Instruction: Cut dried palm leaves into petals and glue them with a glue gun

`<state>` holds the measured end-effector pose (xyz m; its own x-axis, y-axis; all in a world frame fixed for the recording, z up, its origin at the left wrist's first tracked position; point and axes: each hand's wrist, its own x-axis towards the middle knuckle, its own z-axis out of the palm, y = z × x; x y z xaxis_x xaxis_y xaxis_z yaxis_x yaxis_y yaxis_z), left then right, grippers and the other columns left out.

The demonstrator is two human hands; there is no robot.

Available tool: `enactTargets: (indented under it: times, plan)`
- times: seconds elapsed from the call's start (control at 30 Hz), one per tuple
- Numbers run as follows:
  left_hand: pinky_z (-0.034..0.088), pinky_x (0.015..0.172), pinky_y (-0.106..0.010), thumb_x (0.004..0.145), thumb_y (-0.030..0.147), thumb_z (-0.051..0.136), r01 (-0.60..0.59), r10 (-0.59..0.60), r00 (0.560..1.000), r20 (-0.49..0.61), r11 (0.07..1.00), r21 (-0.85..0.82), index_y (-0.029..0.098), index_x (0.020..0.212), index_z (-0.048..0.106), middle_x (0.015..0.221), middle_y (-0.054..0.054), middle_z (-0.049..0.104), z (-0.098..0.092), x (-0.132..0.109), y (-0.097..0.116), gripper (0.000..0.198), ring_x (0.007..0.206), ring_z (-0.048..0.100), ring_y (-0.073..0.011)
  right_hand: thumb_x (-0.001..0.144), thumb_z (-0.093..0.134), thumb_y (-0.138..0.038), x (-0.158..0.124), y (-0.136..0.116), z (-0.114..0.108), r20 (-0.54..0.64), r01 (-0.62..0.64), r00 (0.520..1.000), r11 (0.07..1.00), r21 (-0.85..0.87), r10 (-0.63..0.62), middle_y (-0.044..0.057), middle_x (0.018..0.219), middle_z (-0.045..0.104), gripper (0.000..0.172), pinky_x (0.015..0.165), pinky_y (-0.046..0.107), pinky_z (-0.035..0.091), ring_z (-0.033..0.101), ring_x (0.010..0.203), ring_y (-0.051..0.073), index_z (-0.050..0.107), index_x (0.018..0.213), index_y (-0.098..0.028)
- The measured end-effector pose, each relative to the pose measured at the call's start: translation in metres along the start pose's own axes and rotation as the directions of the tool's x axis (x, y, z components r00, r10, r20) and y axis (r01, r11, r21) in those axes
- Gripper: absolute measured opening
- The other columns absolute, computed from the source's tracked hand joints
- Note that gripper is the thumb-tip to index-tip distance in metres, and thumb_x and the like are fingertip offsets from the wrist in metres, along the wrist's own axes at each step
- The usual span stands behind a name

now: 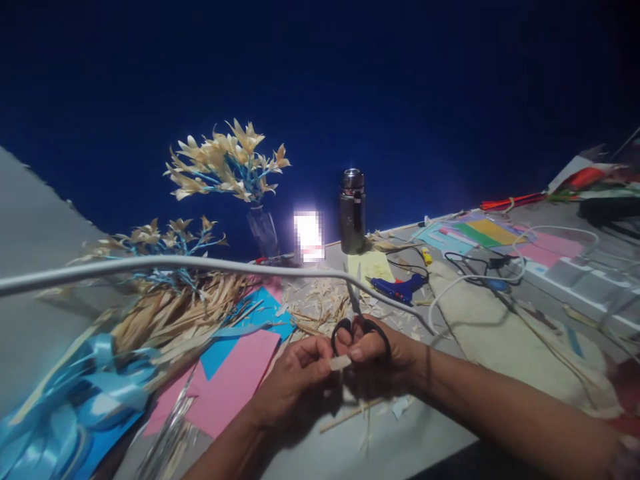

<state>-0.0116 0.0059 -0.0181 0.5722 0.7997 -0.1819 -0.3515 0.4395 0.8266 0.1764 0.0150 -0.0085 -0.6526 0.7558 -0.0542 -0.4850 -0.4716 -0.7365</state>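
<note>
Metal scissor blades (355, 303), smooth plastic-looking handles (386, 337); glossy ribbon (60, 427) (satin-like), matt paper sheets (237, 373), rough dry husks (165, 310)

Scissor handles (383, 333): coloured black
Strip (341, 363): tinted off-white
Flowers (213, 159): tinted cream
Ribbon (110, 375): shaded light blue
Glue gun (410, 287): coloured dark blue
Wall (320, 87): coloured navy
</note>
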Motion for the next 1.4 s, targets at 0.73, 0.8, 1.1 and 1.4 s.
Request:
enactTargets:
  times: [0.73, 0.8, 1.1, 1.4]
  plan:
    - [0.033, 0.05, -0.025, 0.07, 0.038, 0.089, 0.024, -0.023, 0.999, 0.04, 0.999, -0.03, 0.018, 0.07, 0.056, 0.059, 0.0, 0.058, -0.002, -0.004, 0.0, 0.038, 0.05, 0.049, -0.0114, 0.061, 0.091, -0.037, -0.007, -0.01, -0.003, -0.064, 0.073, 0.995, 0.995, -0.069, -0.078, -0.003, 0.066, 0.055, 0.038, 0.054, 0.02, 0.036, 0.043, 0.056, 0.008, 0.065, 0.077, -0.015]
    - [0.033, 0.051, -0.024, 0.071, 0.036, 0.089, -0.002, 0.001, 1.0, -0.009, 0.998, -0.058, 0.018, 0.072, 0.057, 0.062, 0.001, 0.058, 0.002, -0.003, -0.001, 0.036, 0.051, 0.049, -0.0108, 0.06, 0.092, -0.041, -0.005, -0.005, -0.007, -0.063, 0.127, 0.988, 0.977, -0.174, -0.14, 0.0, 0.077, 0.063, 0.045, 0.057, 0.021, 0.039, 0.05, 0.062, 0.009, 0.067, 0.086, -0.015]
    - [0.036, 0.052, -0.022, 0.068, 0.032, 0.091, 0.008, -0.008, 1.0, 0.028, 1.0, -0.022, 0.015, 0.069, 0.06, 0.065, 0.001, 0.058, 0.007, -0.004, 0.002, 0.035, 0.054, 0.051, -0.0088, 0.057, 0.093, -0.029, -0.002, 0.0, -0.004, -0.059, 0.018, 0.998, 0.991, -0.134, -0.026, -0.001, 0.066, 0.061, 0.036, 0.056, 0.02, 0.039, 0.053, 0.059, 0.009, 0.065, 0.073, -0.012]
    - [0.033, 0.049, -0.024, 0.076, 0.037, 0.084, -0.035, 0.034, 0.997, -0.076, 0.999, -0.008, 0.019, 0.073, 0.056, 0.058, 0.002, 0.055, 0.0, -0.001, -0.004, 0.034, 0.049, 0.047, -0.0103, 0.06, 0.093, -0.032, -0.004, -0.001, -0.003, -0.142, 0.12, 0.978, 0.969, -0.217, -0.153, 0.0, 0.076, 0.064, 0.042, 0.058, 0.021, 0.041, 0.052, 0.062, 0.01, 0.068, 0.088, -0.014]
